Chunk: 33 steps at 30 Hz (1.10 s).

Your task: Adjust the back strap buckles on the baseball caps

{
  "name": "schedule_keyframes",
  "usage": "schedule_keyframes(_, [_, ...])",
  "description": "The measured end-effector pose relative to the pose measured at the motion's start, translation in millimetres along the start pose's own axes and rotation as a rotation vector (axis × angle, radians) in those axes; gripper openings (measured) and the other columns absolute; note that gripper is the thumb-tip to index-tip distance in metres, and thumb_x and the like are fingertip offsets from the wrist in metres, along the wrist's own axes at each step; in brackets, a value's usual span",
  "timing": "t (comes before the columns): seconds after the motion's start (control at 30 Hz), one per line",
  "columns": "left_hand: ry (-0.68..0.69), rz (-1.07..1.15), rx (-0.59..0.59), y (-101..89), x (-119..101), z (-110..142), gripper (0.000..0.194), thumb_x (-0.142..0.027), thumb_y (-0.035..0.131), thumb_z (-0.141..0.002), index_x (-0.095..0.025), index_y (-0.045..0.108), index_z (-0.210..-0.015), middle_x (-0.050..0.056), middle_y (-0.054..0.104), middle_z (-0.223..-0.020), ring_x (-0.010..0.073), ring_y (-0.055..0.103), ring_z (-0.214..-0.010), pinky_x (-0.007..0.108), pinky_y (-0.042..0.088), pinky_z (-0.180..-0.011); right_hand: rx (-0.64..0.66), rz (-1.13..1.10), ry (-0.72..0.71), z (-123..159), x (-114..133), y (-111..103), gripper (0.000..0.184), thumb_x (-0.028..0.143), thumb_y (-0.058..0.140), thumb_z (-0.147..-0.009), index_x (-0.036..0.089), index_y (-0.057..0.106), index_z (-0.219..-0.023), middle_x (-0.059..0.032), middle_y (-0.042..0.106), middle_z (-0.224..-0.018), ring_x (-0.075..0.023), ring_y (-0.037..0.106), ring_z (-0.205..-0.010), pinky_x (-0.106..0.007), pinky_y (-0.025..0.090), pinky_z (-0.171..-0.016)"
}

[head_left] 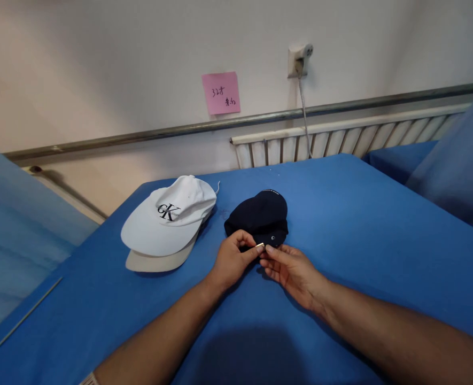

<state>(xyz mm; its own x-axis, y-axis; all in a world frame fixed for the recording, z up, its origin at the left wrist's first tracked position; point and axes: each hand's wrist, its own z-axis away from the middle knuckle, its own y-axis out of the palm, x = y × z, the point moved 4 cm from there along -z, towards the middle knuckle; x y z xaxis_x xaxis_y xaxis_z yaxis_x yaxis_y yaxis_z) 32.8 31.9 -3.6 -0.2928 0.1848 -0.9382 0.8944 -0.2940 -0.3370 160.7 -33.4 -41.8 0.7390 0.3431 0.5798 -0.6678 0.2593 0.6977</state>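
A black cap [256, 214] lies on the blue-covered table, its back edge turned towards me. My left hand [234, 259] pinches the near edge of this cap, with the thumb at a small gold-coloured metal piece [260, 245], which looks like a strap buckle. Close against it on the right, my right hand [290, 270] has thumb and forefinger pressed together at the same spot. The strap itself is mostly hidden by my fingers. To the left lies a white cap [172, 214] with black "CK" lettering, stacked on a beige cap [160, 261] whose brim shows beneath.
A thin rod [30, 312] rests near the left edge of the blue table cover [340, 214]. Behind stand a white radiator [340, 140] and a metal rail [172, 131]. A pink note [221, 93] and a socket with a plugged-in cord [299, 63] are on the wall.
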Motion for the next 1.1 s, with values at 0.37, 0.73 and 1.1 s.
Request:
schedule_keyframes(0.37, [0.189,-0.228,-0.121,-18.0,-7,2,0.009,-0.023,0.06,-0.083,-0.019,0.064,-0.09,0.003,0.071,-0.088,0.0171,0.065,-0.084,0.032,0.049,-0.081,-0.159,-0.033,-0.185,-11,15,-13,0.03,0.027,0.088,-0.058,0.018,0.061,-0.068,0.0015,0.064,-0.067,-0.0101,0.059,-0.062,-0.02,0.044,-0.054])
schedule_keyframes(0.73, [0.352,-0.391,-0.05,-1.3,-16,13,0.01,-0.023,0.063,-0.082,-0.021,0.065,-0.091,0.003,0.069,-0.091,0.0203,0.06,-0.092,0.037,0.043,-0.089,-0.064,0.211,-0.302,-9,16,-7,0.033,0.039,0.084,-0.063,0.018,0.065,-0.08,-0.0002,0.065,-0.075,-0.0113,0.058,-0.063,-0.024,0.043,-0.057])
schedule_keyframes(1.1, [0.555,-0.645,-0.148,1.0,-28,22,0.026,-0.032,0.068,-0.08,-0.02,0.06,-0.102,0.009,0.062,-0.107,0.0269,0.05,-0.112,0.044,0.035,-0.1,-0.035,0.355,-0.437,-8,22,1,0.033,0.043,0.086,-0.058,0.017,0.067,-0.07,-0.0014,0.066,-0.066,-0.012,0.053,-0.058,-0.028,0.042,-0.059])
